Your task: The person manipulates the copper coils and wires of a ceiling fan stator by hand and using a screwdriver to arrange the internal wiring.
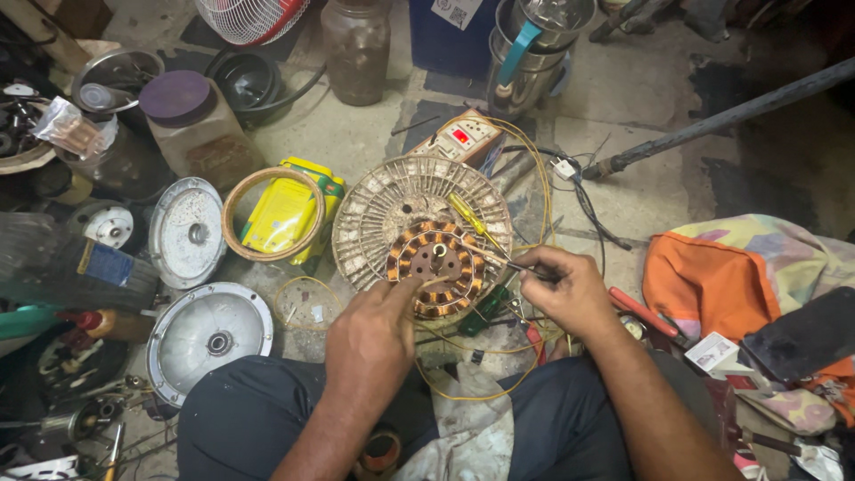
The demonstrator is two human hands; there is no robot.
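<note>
The copper-wound stator (438,260) sits at the frame's centre, a ring of orange-brown coils around a small metal hub, resting on a round, dusty ribbed rotor housing (383,209). The left hand (370,334), at 6 o'clock of the coils, presses its extended index finger onto the windings, the other fingers curled. The right hand (570,289), at 3 o'clock, pinches a thin metal probe (499,256) whose tip touches the coils. A yellow-handled screwdriver (472,220) lies at 1 o'clock.

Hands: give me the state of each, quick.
Left hand: holding nothing, forefinger pressed on the copper stator.
Right hand: closed on a thin tool.
</note>
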